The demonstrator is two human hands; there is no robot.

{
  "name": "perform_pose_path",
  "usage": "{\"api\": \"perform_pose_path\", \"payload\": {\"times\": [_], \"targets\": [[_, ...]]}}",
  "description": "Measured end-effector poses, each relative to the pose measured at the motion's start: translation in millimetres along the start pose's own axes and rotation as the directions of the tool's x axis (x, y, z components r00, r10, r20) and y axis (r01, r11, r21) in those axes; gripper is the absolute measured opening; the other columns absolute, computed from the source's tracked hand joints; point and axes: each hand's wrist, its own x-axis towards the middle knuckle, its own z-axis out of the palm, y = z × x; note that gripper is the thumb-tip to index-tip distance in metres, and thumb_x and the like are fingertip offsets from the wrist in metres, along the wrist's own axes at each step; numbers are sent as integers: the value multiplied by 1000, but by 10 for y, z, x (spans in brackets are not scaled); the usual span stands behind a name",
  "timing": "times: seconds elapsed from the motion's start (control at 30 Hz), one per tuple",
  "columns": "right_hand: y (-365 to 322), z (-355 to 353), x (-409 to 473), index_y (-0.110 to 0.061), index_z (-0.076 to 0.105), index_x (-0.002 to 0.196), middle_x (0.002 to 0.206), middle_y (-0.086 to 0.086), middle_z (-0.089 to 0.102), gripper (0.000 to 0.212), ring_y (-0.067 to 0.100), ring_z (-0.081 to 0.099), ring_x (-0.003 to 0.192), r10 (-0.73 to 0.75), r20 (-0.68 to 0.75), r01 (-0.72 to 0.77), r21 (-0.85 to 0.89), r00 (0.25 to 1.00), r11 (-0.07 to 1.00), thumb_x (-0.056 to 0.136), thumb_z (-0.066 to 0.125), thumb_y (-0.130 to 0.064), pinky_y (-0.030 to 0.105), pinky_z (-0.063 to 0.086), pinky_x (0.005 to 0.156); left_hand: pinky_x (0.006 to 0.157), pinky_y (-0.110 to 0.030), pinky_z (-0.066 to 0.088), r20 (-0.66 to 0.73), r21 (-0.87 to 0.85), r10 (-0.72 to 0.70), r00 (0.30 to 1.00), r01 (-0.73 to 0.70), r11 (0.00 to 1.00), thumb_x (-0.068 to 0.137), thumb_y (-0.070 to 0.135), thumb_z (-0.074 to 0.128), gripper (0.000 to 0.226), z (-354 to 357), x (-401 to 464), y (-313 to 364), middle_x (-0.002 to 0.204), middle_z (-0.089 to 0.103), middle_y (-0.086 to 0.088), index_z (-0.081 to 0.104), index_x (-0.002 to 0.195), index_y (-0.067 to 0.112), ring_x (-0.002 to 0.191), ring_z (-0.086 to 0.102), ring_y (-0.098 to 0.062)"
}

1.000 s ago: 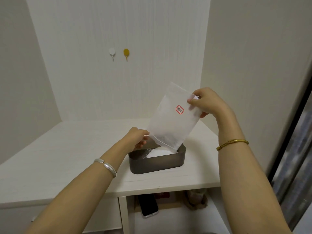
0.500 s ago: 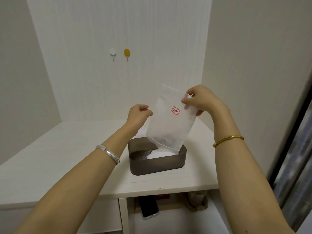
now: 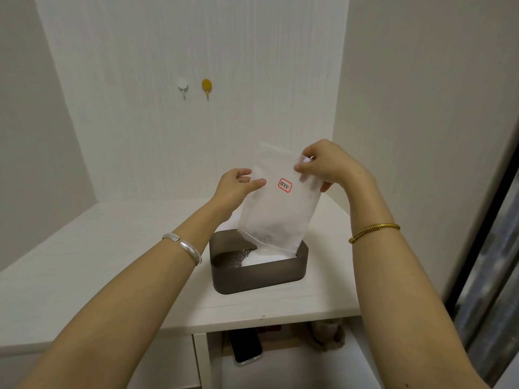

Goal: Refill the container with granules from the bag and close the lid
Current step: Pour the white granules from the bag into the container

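A translucent white bag [image 3: 276, 211] with a small red-framed label hangs upside down, its open mouth dipping into a dark brown rectangular container [image 3: 255, 277] on the white tabletop. White granules and a patch of grey ones lie inside the container. My right hand [image 3: 327, 165] pinches the bag's raised upper right corner. My left hand [image 3: 238, 186] pinches the bag's upper left edge between thumb and fingers. No lid shows in this view.
The white tabletop [image 3: 98, 262] fills a corner between pale walls. Two wall hooks, one white [image 3: 182, 85] and one yellow [image 3: 206, 86], hang above. On a shelf below the front edge lies a black phone [image 3: 247, 348]. A dark window frame runs down the right.
My left hand rose from the bag's lower corner by the container up to the bag's upper left edge and took hold there. The bag now stands more upright.
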Motion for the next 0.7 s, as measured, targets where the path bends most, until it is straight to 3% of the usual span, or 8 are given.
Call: {"api": "perform_pose_path", "payload": {"times": [0.1, 0.17, 0.27, 0.4, 0.7], "targets": [[-17, 2, 17, -10, 64, 91, 70, -5, 59, 12, 17, 57, 57, -9, 3, 9, -10, 1000, 1000, 89, 55, -19, 18, 43, 36, 55, -9, 46, 23, -25, 10, 1000, -10, 1000, 80, 20, 70, 46, -6, 9, 20, 92, 64, 7, 53, 121, 8, 70, 64, 6], [-30, 6, 29, -13, 62, 89, 70, -6, 58, 9, 15, 57, 55, -16, 6, 16, -15, 1000, 1000, 90, 56, -19, 16, 41, 33, 47, -5, 45, 41, -51, 21, 999, -19, 999, 81, 16, 69, 39, -12, 8, 25, 87, 66, 7, 58, 117, 6, 60, 65, 9], [-48, 11, 51, -14, 60, 89, 70, -6, 57, 7, 15, 56, 54, -24, 6, 24, -16, 1000, 1000, 90, 56, -19, 16, 41, 33, 50, -7, 48, 60, -66, 29, 998, -25, 998, 81, 15, 68, 31, -32, 6, 34, 91, 69, 2, 63, 111, 6, 65, 67, 4], [-63, 30, 72, -13, 61, 89, 69, -8, 56, 8, 13, 55, 50, -35, 3, 35, -26, 999, 999, 90, 56, -19, 14, 39, 30, 66, -19, 54, 90, -92, 23, 996, -15, 996, 80, 15, 69, 26, -47, 23, 14, 100, 70, -6, 66, 105, 7, 83, 68, -14], [-34, 76, 115, -13, 63, 88, 69, -6, 59, 8, 11, 56, 51, -41, 16, 41, -2, 999, 999, 87, 61, -20, 14, 40, 31, 68, -25, 57, 81, -219, -58, 995, 74, 973, 81, 11, 68, 14, -41, 8, -50, 92, 69, -7, 67, 94, 5, 79, 66, -18]]}}
